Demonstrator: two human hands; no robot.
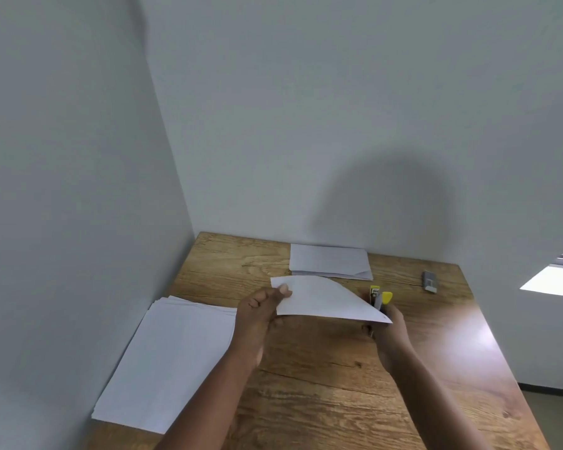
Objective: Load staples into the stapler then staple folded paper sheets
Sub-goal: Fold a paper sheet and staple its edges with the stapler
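My left hand (260, 306) pinches the left end of a folded white sheet (322, 298) and holds it above the wooden table (338, 384). My right hand (392, 329) grips a yellow and grey stapler (380, 298) at the sheet's right corner. That corner lies in front of the stapler and hides its lower part. The stapler's jaws stand apart at the top.
A stack of flat white sheets (173, 355) lies at the table's left edge against the wall. Folded sheets (330, 261) are piled at the back by the wall. A small grey staple box (429, 281) lies at the back right.
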